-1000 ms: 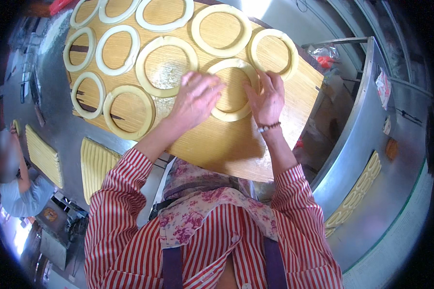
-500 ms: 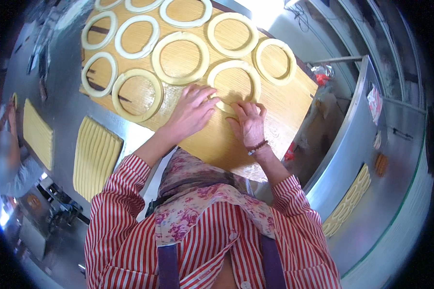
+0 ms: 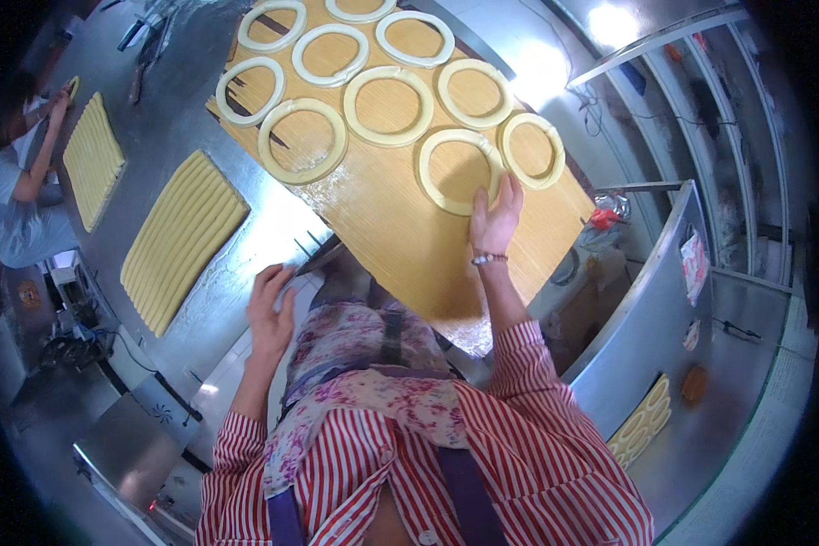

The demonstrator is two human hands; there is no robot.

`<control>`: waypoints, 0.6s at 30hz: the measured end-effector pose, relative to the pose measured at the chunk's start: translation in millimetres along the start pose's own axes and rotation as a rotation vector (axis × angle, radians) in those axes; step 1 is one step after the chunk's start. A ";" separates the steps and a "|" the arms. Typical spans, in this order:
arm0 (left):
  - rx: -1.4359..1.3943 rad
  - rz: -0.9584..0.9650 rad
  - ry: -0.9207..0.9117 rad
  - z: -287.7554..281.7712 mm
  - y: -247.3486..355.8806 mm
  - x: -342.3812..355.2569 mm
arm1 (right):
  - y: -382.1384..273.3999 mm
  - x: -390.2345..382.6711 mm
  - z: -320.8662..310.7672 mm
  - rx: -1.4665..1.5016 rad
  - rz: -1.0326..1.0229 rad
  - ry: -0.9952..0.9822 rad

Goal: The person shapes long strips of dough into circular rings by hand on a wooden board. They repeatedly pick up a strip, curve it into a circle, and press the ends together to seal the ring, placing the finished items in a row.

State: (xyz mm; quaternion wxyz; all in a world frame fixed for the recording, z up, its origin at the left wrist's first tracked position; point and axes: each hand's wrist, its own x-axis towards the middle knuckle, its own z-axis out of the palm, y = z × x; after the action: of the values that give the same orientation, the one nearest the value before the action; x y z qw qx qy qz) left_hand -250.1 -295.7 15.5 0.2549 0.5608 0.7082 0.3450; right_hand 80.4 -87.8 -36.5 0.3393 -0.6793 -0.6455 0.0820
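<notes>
Several pale dough rings lie in rows on a wooden board [image 3: 400,238]. My right hand [image 3: 495,221], a beaded bracelet at its wrist, reaches over the board with its fingers stretched out. Its fingertips and thumb are at the near right edge of the closest dough ring [image 3: 423,173], which lies flat. Another ring [image 3: 507,155] lies just to the right of those fingers. My left hand [image 3: 271,309] hangs off the board, by the near edge of the metal table [image 3: 278,218]. Its fingers are apart and hold nothing.
On the metal table lie two slabs of dough strips, one nearer [image 3: 187,241] and one farther left [image 3: 94,159]. Another person [image 3: 27,187] works at the far left. A metal panel [image 3: 642,282] rises to the right, with more dough rings [image 3: 642,423] beyond it.
My left hand has left the board and moved down and left. My right hand has shifted to the ring's right side, its fingers now straighter. The view has turned and moved back.
</notes>
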 end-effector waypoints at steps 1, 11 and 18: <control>-0.037 -0.028 0.053 -1.4 -7.5 -6.8 | 13.1 -7.5 -3.6 0.009 0.094 0.022; -0.089 -0.164 0.213 -31.2 -47.0 -20.0 | -5.1 -39.2 -6.0 0.036 0.279 -0.062; -0.122 -0.100 0.159 -41.3 -53.6 -4.9 | -7.9 -32.4 6.4 0.038 0.310 -0.025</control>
State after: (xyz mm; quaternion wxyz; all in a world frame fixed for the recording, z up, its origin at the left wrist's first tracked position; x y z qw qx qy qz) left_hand -312.9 -315.9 0.0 0.2486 0.4791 0.7308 0.4178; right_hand 65.4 -116.2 -47.4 0.3273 -0.7632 -0.5354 0.1541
